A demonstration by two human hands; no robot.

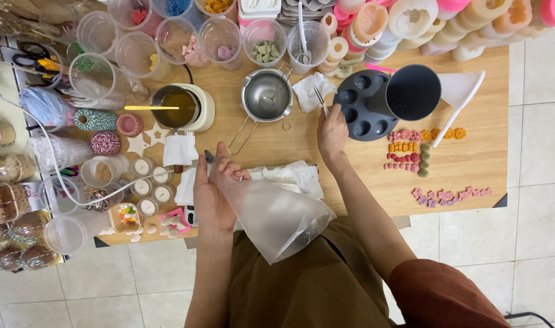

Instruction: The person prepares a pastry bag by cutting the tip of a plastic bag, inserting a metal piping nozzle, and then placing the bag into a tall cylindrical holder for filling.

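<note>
While left hand (213, 191) grips clear piping bag (271, 212) near its tip, fingers curled round it, bag hangs over table (472, 176) edge toward lap. Right hand (332, 130) pinches tweezers (320, 100), fingers closed, just beside dark round mould (362, 112). Steel pot (266, 94) between hands, further back. Wax pieces (411, 149) in rows right of mould. Melter (180, 108) left of pot.

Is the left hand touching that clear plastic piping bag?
Touching. The head view shows the left hand wrapped around the narrow top of the piping bag, fingers closed on the plastic.
</note>
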